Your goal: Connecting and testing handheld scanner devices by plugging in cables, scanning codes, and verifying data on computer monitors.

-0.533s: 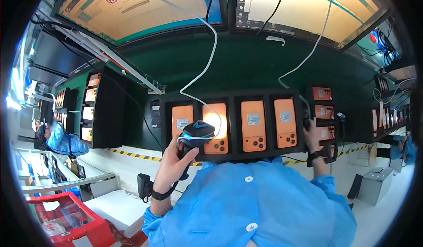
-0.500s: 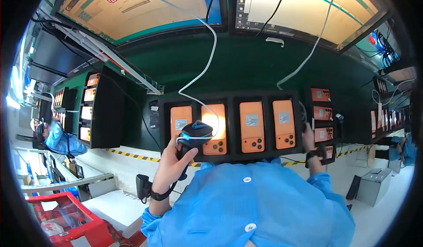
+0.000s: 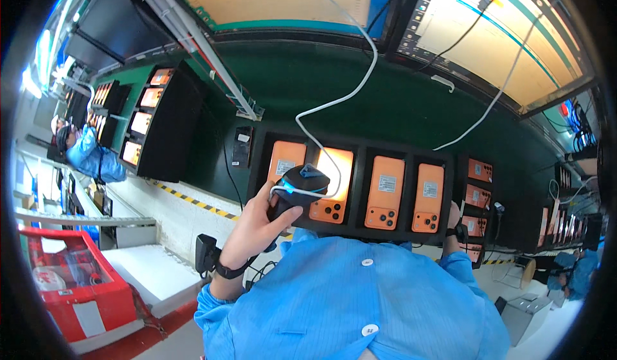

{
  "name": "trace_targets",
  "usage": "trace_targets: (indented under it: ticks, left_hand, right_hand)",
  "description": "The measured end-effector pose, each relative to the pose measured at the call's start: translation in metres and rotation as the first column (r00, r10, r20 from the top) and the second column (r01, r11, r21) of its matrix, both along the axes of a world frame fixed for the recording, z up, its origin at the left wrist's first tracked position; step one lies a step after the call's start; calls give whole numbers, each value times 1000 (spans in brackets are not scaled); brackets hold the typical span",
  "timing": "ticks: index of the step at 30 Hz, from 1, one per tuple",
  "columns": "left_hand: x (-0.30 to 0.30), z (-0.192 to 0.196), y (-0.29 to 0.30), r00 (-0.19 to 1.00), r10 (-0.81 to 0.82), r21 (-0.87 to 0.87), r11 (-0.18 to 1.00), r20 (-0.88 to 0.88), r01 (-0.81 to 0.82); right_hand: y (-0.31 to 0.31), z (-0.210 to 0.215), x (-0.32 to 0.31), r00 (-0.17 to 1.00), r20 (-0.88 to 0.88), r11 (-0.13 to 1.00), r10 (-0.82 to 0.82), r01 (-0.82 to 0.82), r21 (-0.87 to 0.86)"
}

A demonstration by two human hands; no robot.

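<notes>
In my left hand [image 3: 254, 228] is a black handheld barcode scanner [image 3: 304, 183] with a blue light strip and a white cable. Fingers wrap its handle. It hangs over a black tray [image 3: 361, 186] where orange phones lie back up in slots, each with a white label. A bright patch lights the phone [image 3: 334, 183] second from the left; the scanner partly covers the leftmost phone [image 3: 287, 154]. To the right lie two more phones, one in the middle [image 3: 385, 193] and one at the end [image 3: 429, 196]. My right hand [image 3: 454, 215] is against the tray's right end, its fingers mostly hidden.
Beyond the tray, two monitors [image 3: 491, 29] stand over the green bench [image 3: 276, 71]. More phone trays lie right [image 3: 477, 196] and left [image 3: 152, 96]. A dark flat object [image 3: 242, 147] sits beside my tray. Other people [image 3: 93, 154] are at the sides; a red case [image 3: 80, 283] stands lower left.
The whole view has tilted and shifted. My left hand still holds the scanner, with light on the same phone. My right hand sits closer against the tray's end. The right monitor's display has changed.
</notes>
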State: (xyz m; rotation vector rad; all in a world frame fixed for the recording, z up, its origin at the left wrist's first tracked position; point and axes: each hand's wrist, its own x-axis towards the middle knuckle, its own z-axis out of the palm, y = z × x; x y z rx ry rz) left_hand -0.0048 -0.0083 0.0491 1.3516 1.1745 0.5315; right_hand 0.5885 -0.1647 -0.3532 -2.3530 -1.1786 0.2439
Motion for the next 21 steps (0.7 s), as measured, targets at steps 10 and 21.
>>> trace_targets:
  ticks: [10, 21]
  left_hand:
    - [5, -16, 11, 987, -12, 174, 984, -163, 40]
    - [-133, -305, 122, 886, 458, 550, 758, -67, -351]
  right_hand:
    - [91, 257, -78, 158, -916, 710, 369, 588, 387]
    - [159, 326, -218, 713, -4, 692, 701, -678, 249]
